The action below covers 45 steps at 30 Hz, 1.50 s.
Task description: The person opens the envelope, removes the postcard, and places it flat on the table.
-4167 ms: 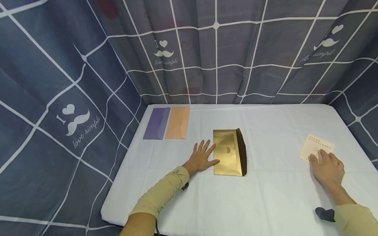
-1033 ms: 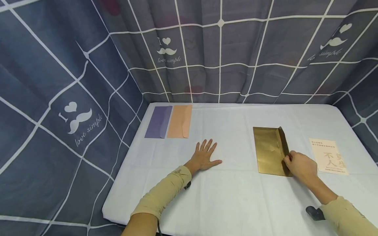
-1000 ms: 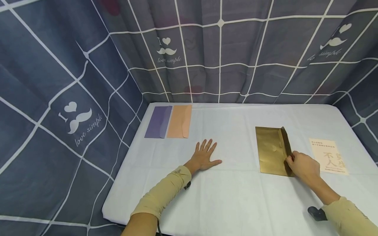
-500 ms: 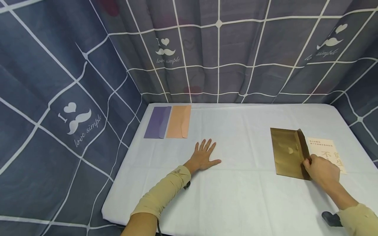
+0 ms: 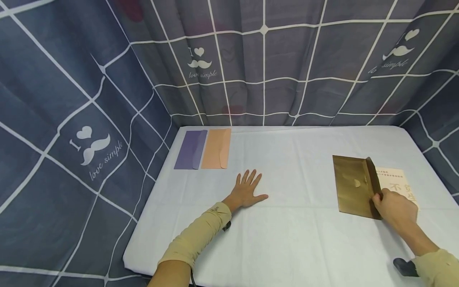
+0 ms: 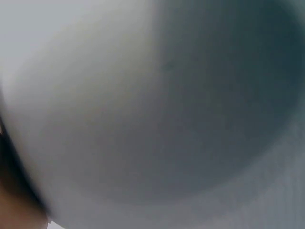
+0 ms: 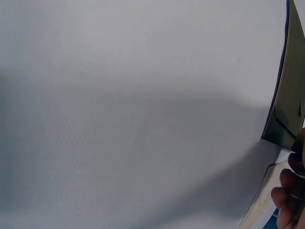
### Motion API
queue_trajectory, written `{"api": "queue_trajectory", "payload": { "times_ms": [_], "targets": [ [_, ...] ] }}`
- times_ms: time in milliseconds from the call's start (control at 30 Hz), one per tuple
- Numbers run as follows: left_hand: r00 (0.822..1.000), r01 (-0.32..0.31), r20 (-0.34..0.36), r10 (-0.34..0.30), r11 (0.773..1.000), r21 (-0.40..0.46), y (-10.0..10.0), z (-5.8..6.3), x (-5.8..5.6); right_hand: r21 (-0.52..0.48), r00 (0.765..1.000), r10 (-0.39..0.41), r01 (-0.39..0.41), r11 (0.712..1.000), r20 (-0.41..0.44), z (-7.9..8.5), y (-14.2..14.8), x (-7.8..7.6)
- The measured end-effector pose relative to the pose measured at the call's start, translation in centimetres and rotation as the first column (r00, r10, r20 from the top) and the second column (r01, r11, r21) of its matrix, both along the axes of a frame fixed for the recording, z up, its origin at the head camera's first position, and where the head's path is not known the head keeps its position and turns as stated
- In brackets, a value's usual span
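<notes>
Right hand point(image 5: 397, 207) pinches the gold envelope point(image 5: 349, 185) by its flap point(image 5: 373, 175) side, thumb and fingers closed on the edge. Envelope sits at the right of the table, flap toward the right hand. In the head view it overlaps the left edge of the printed card point(image 5: 401, 181); can't tell if they touch. Right hand also covers the card's lower left.

Left hand point(image 5: 244, 194) is spread wide, palm down on the white cloth point(image 5: 287, 239), holding nothing, well apart from the gold envelope. Left wrist view is mostly blur.

Purple envelope point(image 5: 190, 150) and peach envelope point(image 5: 216, 149) lie side by side, far left. Grid-pattern curtain point(image 5: 244, 59) behind. Tan sleeves point(image 5: 195, 233) on both arms.
</notes>
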<state>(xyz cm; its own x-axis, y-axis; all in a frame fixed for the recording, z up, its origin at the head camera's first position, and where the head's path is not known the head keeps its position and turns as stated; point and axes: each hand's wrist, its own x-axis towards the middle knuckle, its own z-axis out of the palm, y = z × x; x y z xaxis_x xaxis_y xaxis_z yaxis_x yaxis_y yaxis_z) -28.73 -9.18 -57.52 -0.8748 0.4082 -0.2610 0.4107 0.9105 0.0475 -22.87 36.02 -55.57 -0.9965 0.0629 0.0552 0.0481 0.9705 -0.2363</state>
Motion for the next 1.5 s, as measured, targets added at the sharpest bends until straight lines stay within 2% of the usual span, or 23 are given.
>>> {"api": "queue_trajectory", "payload": {
  "times_ms": [300,467,533,667,733,800,900,967,1100,1167,1233,1333,1500],
  "targets": [
    [1.0,0.004,-0.008,-0.004,1.0,0.007,0.0,0.2,0.1,-0.005,1.0,-0.002,0.002,1.0,0.016,-0.1,0.3,-0.1],
    [1.0,0.007,-0.014,-0.007,1.0,0.002,-0.1,0.2,0.1,0.0,0.999,-0.039,0.039,0.999,0.02,0.0,0.4,0.0],
    [1.0,0.013,0.004,-0.013,1.0,0.01,-0.2,0.3,0.1,-0.003,0.998,-0.049,0.049,0.999,-0.027,-0.1,0.3,0.2],
    [0.998,0.029,0.047,-0.033,0.995,0.097,-0.8,1.2,-0.6,-0.011,0.987,-0.054,0.053,0.999,-0.149,-0.2,0.0,0.5],
    [0.998,0.034,0.038,-0.041,0.985,0.167,-1.8,1.8,-1.4,-0.023,0.981,-0.057,0.054,0.998,-0.187,-0.2,-0.2,0.6],
    [0.999,0.036,0.0,-0.037,0.973,0.228,-3.2,2.3,-2.4,-0.031,0.976,-0.059,0.054,0.998,-0.211,-0.3,-0.4,0.8],
    [0.998,0.0,-0.063,0.018,0.959,0.282,-5.7,3.3,-3.9,-0.043,0.969,-0.066,0.057,0.997,-0.239,-0.5,-0.6,1.1],
    [0.993,-0.06,-0.076,0.086,0.953,0.298,-7.5,4.0,-4.7,-0.047,0.961,-0.065,0.055,0.997,-0.27,-0.7,-0.6,1.3],
    [0.971,-0.215,-0.037,0.235,0.933,0.288,-10.5,5.0,-5.3,-0.063,0.939,-0.047,0.027,0.998,-0.339,-1.1,-0.8,1.4],
    [0.96,-0.267,-0.009,0.279,0.927,0.263,-11.6,5.1,-5.3,-0.073,0.921,-0.023,-0.006,0.997,-0.388,-1.2,-1.1,1.3],
    [0.953,-0.296,0.011,0.301,0.927,0.229,-12.4,4.8,-5.2,-0.083,0.904,0.005,-0.044,0.996,-0.428,-1.4,-1.6,1.0],
    [0.95,-0.31,0.022,0.312,0.932,0.189,-13.1,4.2,-5.1,-0.098,0.898,0.038,-0.089,0.991,-0.439,-1.5,-2.6,0.5],
    [0.948,-0.315,0.007,0.319,0.932,0.181,-13.7,3.3,-5.0,-0.14,0.911,0.083,-0.152,0.978,-0.404,-2.1,-5.5,-0.7]
  ]
}}
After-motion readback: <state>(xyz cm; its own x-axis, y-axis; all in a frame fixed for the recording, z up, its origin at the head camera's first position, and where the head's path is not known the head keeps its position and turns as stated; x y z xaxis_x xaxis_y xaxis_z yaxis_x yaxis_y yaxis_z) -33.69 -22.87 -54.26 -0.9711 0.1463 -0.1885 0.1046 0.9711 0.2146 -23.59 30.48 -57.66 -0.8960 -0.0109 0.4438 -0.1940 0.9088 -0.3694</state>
